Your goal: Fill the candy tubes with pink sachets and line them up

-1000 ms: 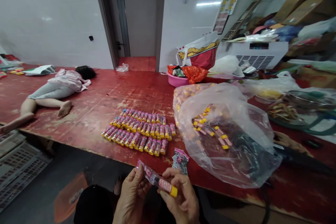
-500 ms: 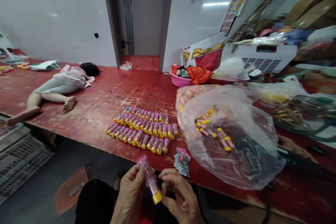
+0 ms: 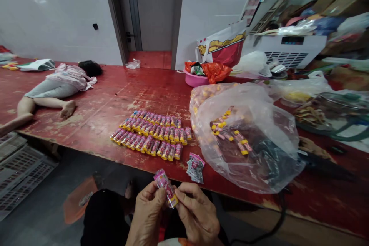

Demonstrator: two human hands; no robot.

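Observation:
Between my two hands is a small clear tube (image 3: 166, 187) with a pink printed wrapper and a yellow end, tilted with the yellow end toward me. My left hand (image 3: 148, 207) grips it from the left, thumb across its front. The fingertips of my right hand (image 3: 197, 211) are closed against its lower right side, by the yellow end. Just beyond, on the red table, lie rows of similar pink tubes (image 3: 150, 132) with yellow ends. A small stack of pink-and-grey printed cards (image 3: 196, 167) rests near the table edge.
A large clear plastic bag (image 3: 253, 169) holding more yellow-ended tubes spreads over the red table (image 3: 109, 100) at right. Behind it stand a pink basin (image 3: 196, 80) and a shopping bag (image 3: 230, 46). A person (image 3: 63, 80) lies on the table at left. Crates (image 3: 23, 177) stand below.
The tube has turned a little in my left hand, and my right fingers have closed in against its lower side. The view has shifted slightly, moving the scene up and left.

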